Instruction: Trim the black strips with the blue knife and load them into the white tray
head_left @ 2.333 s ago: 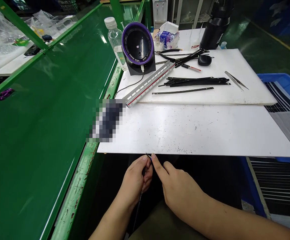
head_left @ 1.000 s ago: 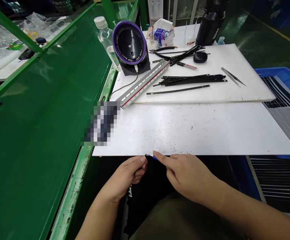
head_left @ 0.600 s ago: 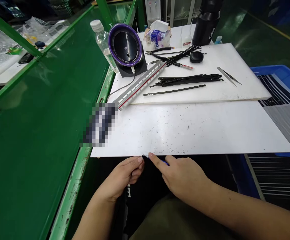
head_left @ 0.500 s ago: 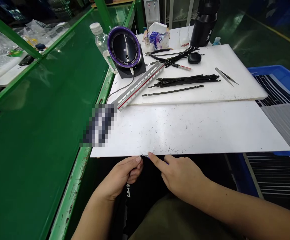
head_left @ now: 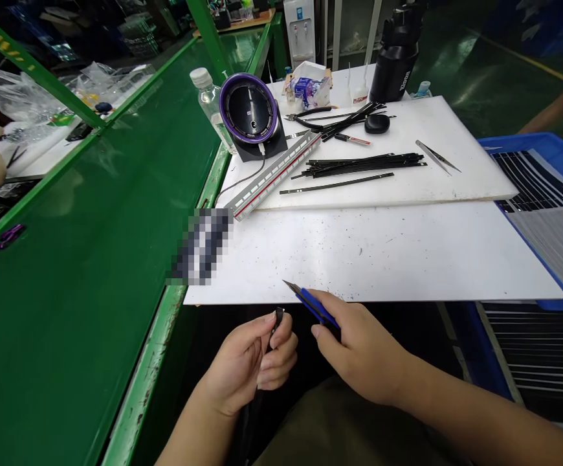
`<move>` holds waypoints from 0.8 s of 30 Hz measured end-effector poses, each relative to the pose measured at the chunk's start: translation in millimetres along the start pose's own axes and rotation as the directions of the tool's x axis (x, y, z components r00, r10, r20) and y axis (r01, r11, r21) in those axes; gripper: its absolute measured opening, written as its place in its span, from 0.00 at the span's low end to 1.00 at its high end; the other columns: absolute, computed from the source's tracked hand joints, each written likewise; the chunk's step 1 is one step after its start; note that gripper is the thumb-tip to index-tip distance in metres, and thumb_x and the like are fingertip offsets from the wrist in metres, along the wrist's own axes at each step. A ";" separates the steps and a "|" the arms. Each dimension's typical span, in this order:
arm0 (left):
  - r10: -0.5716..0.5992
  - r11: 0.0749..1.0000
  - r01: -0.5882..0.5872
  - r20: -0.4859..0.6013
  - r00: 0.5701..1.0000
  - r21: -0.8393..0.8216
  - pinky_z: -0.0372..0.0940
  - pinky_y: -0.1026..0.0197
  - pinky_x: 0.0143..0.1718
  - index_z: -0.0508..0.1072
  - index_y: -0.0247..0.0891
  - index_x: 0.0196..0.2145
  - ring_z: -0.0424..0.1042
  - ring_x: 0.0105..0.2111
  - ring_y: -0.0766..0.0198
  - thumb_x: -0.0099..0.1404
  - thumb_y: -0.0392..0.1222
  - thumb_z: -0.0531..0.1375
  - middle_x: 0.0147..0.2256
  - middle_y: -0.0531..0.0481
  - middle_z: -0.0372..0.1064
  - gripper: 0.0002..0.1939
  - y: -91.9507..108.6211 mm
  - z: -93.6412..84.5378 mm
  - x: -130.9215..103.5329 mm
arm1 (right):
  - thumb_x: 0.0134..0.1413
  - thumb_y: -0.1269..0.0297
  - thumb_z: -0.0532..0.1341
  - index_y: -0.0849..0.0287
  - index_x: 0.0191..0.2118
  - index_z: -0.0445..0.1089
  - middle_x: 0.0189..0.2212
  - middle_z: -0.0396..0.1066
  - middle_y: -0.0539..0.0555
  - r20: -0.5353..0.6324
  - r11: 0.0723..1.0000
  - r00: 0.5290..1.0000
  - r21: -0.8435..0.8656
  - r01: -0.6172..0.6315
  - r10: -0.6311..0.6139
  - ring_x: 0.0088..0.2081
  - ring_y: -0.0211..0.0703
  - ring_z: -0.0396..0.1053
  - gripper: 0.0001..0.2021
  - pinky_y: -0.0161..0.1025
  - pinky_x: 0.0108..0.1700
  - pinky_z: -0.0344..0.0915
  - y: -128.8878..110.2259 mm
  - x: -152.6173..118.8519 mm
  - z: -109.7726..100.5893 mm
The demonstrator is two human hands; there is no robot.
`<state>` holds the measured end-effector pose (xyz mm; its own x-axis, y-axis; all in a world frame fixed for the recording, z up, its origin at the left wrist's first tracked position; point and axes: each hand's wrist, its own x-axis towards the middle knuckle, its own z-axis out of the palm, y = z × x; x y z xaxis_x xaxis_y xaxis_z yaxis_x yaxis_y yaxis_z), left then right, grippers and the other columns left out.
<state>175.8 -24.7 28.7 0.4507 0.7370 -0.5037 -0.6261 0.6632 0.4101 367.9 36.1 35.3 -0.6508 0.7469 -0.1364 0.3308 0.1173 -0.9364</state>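
Note:
Between thumb and fingers, my left hand (head_left: 257, 356) pinches the end of a thin black strip (head_left: 277, 318) just below the table's front edge. My right hand (head_left: 359, 343) is wrapped round a blue utility knife (head_left: 319, 308), its pointed blade up and to the left over the white table (head_left: 408, 259). The blade and the strip are apart. Farther back, a bundle of black strips (head_left: 364, 165) lies on a white board (head_left: 470, 168), with a single strip (head_left: 337, 184) in front of it.
On the board lie tweezers (head_left: 437, 157), a scale ruler (head_left: 276, 176), pliers (head_left: 310, 120) and a black case (head_left: 377, 123). A purple-rimmed fan (head_left: 249, 109) stands back left. A blue bin (head_left: 553, 139) is at the right, near another person's arm (head_left: 553, 110).
My right hand has drawn away from my left, and the knife's blade now shows. My left hand has turned, its fingers less tucked, and the strip end points up. Another person's arm has appeared at right.

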 end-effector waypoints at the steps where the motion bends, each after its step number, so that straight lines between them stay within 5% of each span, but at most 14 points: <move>1: -0.003 1.000 0.003 0.000 1.000 -0.009 0.41 0.71 0.15 0.62 0.37 0.24 0.43 0.16 0.74 0.65 0.50 0.56 0.18 0.58 0.46 0.17 -0.8 2.7 0.7 | 0.59 0.70 0.54 0.56 0.53 0.68 0.32 0.73 0.48 -0.003 0.998 1.000 0.050 -0.031 0.031 0.31 0.38 0.68 0.16 0.36 0.36 0.65 -0.3 -0.1 -0.5; 4: 0.015 1.000 -0.014 -0.029 0.999 0.027 0.42 0.71 0.15 0.63 0.36 0.25 0.44 0.16 0.74 0.65 0.49 0.55 0.19 0.57 0.48 0.16 -4.4 8.9 3.8 | 0.61 0.64 0.56 0.56 0.42 0.70 0.20 0.63 0.43 0.010 0.962 0.987 0.226 -0.156 0.158 0.20 0.34 0.60 0.07 0.33 0.25 0.59 2.5 1.3 -1.4; 8: 0.027 0.993 -0.019 -0.066 0.997 0.117 0.42 0.71 0.15 0.65 0.36 0.26 0.46 0.16 0.73 0.68 0.48 0.52 0.19 0.56 0.50 0.16 -9.6 16.3 7.3 | 0.61 0.60 0.57 0.57 0.41 0.67 0.13 0.56 0.39 0.107 0.844 0.969 0.477 -0.246 0.223 0.16 0.32 0.54 0.08 0.31 0.20 0.55 7.0 5.1 -3.4; 14: 0.040 0.975 -0.010 -0.132 0.990 0.222 0.42 0.70 0.15 0.66 0.36 0.26 0.47 0.15 0.73 0.66 0.48 0.51 0.17 0.57 0.49 0.16 -20.6 25.8 16.9 | 0.58 0.60 0.60 0.59 0.39 0.68 0.19 0.67 0.44 0.128 0.808 0.979 0.553 -0.204 0.160 0.15 0.30 0.55 0.08 0.29 0.18 0.52 5.8 6.3 -5.3; 18: 0.118 0.910 -0.067 -0.100 0.988 0.409 0.46 0.68 0.15 0.70 0.34 0.28 0.51 0.15 0.72 0.66 0.50 0.50 0.18 0.55 0.55 0.18 -27.6 31.4 18.7 | 0.57 0.55 0.61 0.60 0.33 0.67 0.18 0.69 0.47 0.122 0.828 0.966 0.497 -0.260 0.230 0.16 0.32 0.55 0.12 0.31 0.20 0.52 7.4 1.1 -3.6; 22: 0.115 0.632 -0.009 -0.082 0.990 0.775 0.63 0.63 0.29 0.73 0.36 0.44 0.68 0.26 0.64 0.68 0.51 0.51 0.30 0.47 0.71 0.18 -11.6 34.7 -3.2 | 0.53 0.52 0.65 0.57 0.34 0.66 0.12 0.56 0.42 -0.172 0.789 0.913 0.578 -0.210 0.369 0.16 0.33 0.52 0.14 0.32 0.21 0.50 27.1 -6.9 -24.7; 24: 0.363 0.363 -0.003 -0.138 0.922 0.932 0.66 0.56 0.44 0.72 0.41 0.49 0.72 0.40 0.58 0.69 0.52 0.52 0.41 0.45 0.73 0.18 8.1 30.6 -13.5 | 0.53 0.51 0.65 0.55 0.33 0.63 0.15 0.54 0.42 -0.353 0.768 0.845 0.633 -0.101 0.402 0.16 0.31 0.50 0.14 0.33 0.20 0.47 46.2 -10.7 -49.8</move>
<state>184.1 -25.3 62.0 0.1005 0.9017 -0.4206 0.3643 0.3600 0.8589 424.2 66.2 9.6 -0.1753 0.9093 -0.3774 -0.1127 -0.3994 -0.9098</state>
